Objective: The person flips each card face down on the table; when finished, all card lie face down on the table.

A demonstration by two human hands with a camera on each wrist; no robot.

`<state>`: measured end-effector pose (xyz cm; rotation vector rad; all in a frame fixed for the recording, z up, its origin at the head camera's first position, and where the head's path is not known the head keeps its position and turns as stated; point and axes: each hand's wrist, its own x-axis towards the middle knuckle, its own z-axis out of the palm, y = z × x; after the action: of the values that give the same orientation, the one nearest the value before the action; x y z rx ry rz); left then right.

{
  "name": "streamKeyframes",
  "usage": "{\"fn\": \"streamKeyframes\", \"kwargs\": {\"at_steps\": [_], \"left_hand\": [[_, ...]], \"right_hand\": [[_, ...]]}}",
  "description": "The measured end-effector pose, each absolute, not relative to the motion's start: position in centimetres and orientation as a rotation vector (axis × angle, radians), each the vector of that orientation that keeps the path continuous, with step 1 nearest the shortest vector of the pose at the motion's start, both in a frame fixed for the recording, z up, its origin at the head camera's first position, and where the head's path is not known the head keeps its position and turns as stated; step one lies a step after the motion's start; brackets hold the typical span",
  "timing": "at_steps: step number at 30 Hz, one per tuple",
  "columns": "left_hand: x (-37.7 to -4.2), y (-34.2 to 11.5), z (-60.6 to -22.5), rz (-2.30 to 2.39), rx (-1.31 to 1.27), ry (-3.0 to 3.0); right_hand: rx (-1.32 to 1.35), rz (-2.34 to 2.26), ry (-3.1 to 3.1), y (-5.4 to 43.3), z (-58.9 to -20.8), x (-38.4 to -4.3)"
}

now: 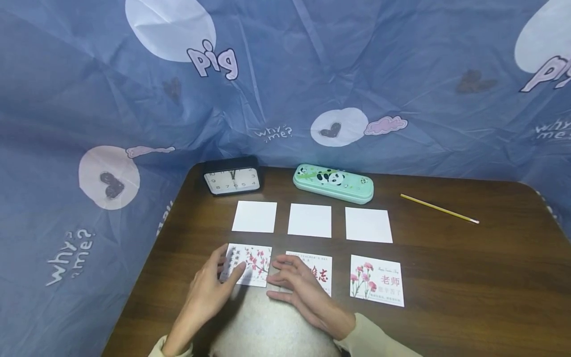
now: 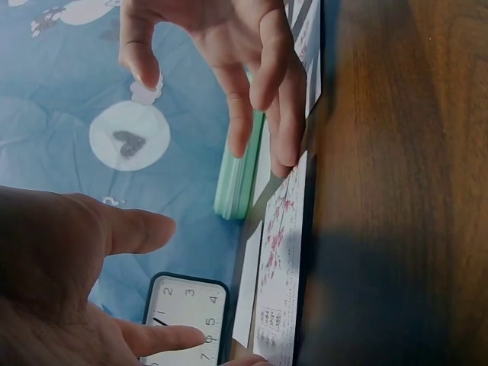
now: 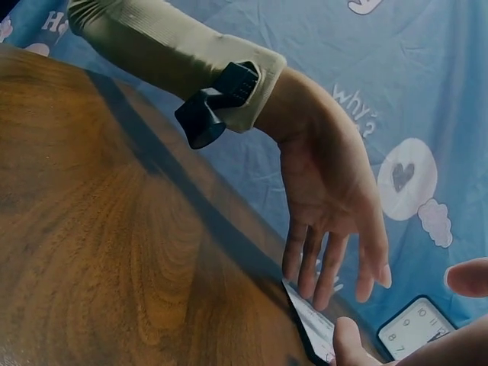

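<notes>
A white card with pink plum blossoms and Chinese writing lies flat at the left of the near row. My left hand is at its left edge, thumb stretched over the lower part and fingers loosely bent. At its right edge are the extended, spread fingers of my right hand, which covers part of a middle card with red lettering. Seen from the left wrist, the blossom card lies flat near the right hand's fingertips. In the right wrist view, the left hand reaches down to a card edge.
A carnation card completes the near row. Three blank white cards form a row behind. Farther back stand a black clock and a green panda pencil case; a yellow pencil lies right. A patterned blue cloth hangs behind the table.
</notes>
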<state>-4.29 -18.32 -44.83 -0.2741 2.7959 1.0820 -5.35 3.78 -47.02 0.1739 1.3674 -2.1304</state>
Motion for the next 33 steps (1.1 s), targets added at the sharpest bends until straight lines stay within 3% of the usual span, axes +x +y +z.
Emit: {"fn": "streamKeyframes", "kwargs": {"at_steps": [21,33], "left_hand": [[-3.3,-17.3,-43.9,1.003,-0.143,2.786],[-3.3,-17.3,-43.3,1.553,0.012,2.486]], "right_hand": [[0.055,-2.027,1.488,2.3,-47.5,-7.0],[0.06,-2.028,1.477,0.9,-47.7,-6.6]]}}
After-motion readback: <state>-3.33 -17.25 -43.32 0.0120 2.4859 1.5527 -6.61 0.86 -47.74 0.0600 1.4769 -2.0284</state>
